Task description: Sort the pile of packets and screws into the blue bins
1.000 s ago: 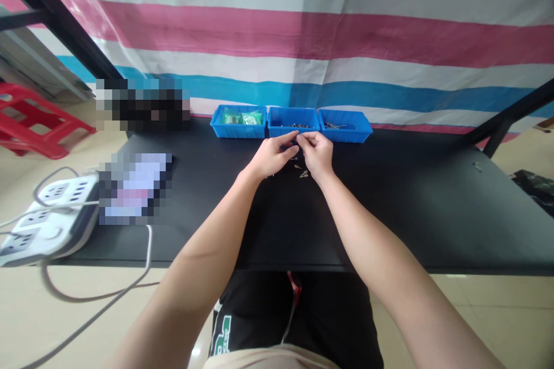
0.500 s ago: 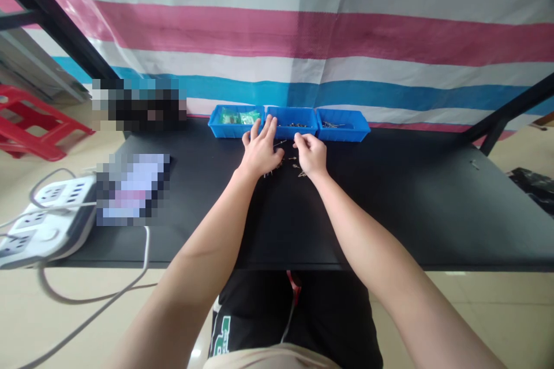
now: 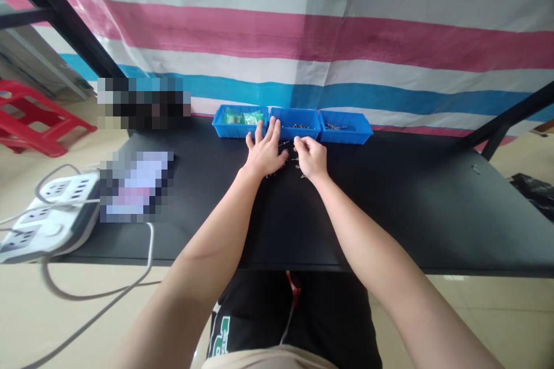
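Note:
My left hand (image 3: 265, 154) is spread palm-down low over the black table, fingers apart, just in front of the left and middle bins. Close beside it, my right hand (image 3: 312, 158) is closed, thumb and fingertips pinched together; whatever they may hold is too small to make out. Between the hands lie several small thin metal pieces (image 3: 297, 167), partly hidden by both. A slim metal piece (image 3: 283, 143) shows near the left fingers. Behind stand a left blue bin (image 3: 231, 131) with green-and-clear packets, a middle blue bin (image 3: 300, 134) and a right blue bin (image 3: 346, 137), both with small metal parts.
A white power strip (image 3: 47, 216) with grey cables sits at the table's left end, beside a blurred-out flat object (image 3: 138, 184). Black frame posts rise at both sides, and a striped sheet (image 3: 277, 34) hangs behind. A red stool (image 3: 34, 118) stands at left.
The view has shifted slightly. My left hand has edged a little to the right, closer to the small metal pieces; my right hand stays pinched in nearly the same place.

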